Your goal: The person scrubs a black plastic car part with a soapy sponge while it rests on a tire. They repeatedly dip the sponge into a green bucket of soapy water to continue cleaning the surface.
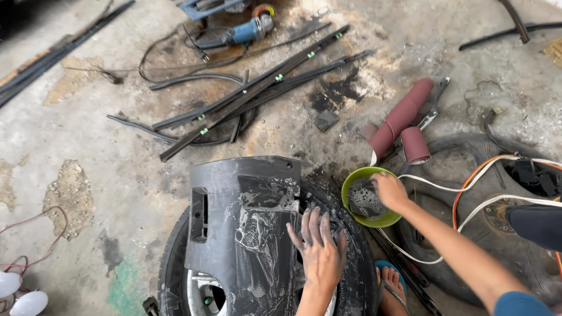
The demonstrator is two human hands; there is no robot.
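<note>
A dark grey plastic car panel (246, 222), wet with soapy foam, lies over a black tyre (351, 257) on its wheel. My left hand (319, 248) rests flat on the panel's right edge and the tyre, fingers spread, holding nothing. My right hand (387, 190) reaches into a green bowl (351, 187) of grey soapy water, fingers curled at the bowl's rim; whether it holds something is hidden. My foot in a blue sandal (391, 284) stands beside the tyre.
Two rolls of reddish-brown sandpaper (404, 120) and pliers (436, 102) lie behind the bowl. Long black trim strips (257, 88) and a blue angle grinder (249, 29) lie farther back on the stained concrete floor. A second tyre (468, 175) with white and orange cables lies to the right.
</note>
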